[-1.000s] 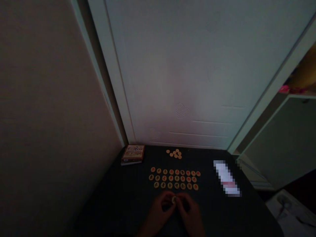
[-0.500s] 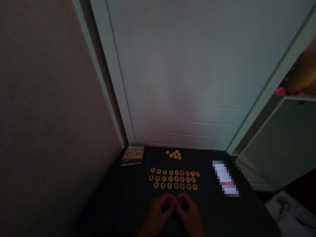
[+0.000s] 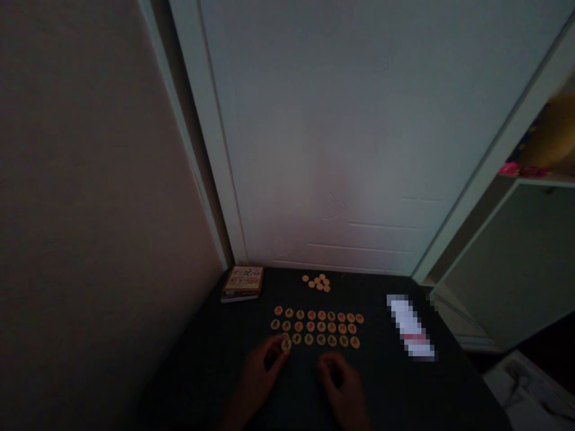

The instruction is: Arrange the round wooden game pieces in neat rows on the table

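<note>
Between the thumb and forefinger of my left hand (image 3: pixel 260 371) is a round wooden Chinese chess piece (image 3: pixel 286 343), its marked face showing. It overlaps the left end of the nearest row of chess pieces (image 3: pixel 320 339); whether it touches the piece behind it I cannot tell. My right hand (image 3: pixel 344 383) is closed just below that row, thumb against curled fingers, and whatever it may hold is hidden. Two more rows, the middle row (image 3: pixel 321 327) and the far row (image 3: pixel 321 315), lie beyond, with red and dark characters facing up.
Several blank-looking discs (image 3: pixel 320 282) lie loosely at the back of the dark table (image 3: pixel 202 359). A flat box or book (image 3: pixel 244 280) sits at the back left. On the right is a blurred-out white object (image 3: pixel 411 328). A white panel (image 3: pixel 332 149) rises behind the table.
My hands were together at the fingertips and are now apart. The left has moved left and forward with a chess piece to the near row's end; the right stays about where it was.
</note>
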Available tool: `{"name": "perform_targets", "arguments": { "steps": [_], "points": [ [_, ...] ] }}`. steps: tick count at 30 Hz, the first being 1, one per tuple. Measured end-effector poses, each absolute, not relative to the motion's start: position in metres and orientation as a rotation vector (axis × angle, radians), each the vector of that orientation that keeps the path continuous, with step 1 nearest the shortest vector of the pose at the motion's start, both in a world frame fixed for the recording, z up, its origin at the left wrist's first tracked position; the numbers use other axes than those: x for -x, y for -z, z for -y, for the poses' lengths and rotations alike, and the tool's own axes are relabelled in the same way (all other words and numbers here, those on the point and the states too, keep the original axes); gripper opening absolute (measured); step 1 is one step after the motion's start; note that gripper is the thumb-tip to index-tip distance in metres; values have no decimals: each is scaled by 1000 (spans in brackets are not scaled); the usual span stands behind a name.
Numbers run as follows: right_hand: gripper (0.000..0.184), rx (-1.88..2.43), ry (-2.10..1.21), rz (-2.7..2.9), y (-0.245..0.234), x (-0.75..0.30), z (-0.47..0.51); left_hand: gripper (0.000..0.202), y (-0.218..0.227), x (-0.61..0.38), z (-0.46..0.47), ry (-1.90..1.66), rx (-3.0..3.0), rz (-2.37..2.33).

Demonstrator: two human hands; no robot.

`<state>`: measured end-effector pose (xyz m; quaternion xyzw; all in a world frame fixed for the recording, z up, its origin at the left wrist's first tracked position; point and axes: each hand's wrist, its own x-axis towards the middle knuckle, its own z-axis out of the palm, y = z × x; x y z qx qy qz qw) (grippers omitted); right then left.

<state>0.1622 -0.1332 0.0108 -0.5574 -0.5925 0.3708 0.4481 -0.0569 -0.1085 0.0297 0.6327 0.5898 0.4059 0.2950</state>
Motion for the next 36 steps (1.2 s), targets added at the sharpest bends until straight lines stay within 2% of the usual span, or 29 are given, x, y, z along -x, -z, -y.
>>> {"name": "perform_targets", "arguments": {
  "steps": [12,27,32,36],
  "points": [
    [39,1441,-905,1499,-13,-161,133,26,-8,96,90,-866,-2113,-1865],
    [31,1395,-847,1491,-10,-162,133,27,-1,97,87,-918,-2111,-1918],
    [33,1408,-861,1483,-10,-162,133,27,-16,87,74,-1038,-2133,-1858],
    [34,1397,-854,1475,-7,-162,133,26,-38,61,30,-1015,-2242,-1748]
  ]
}}
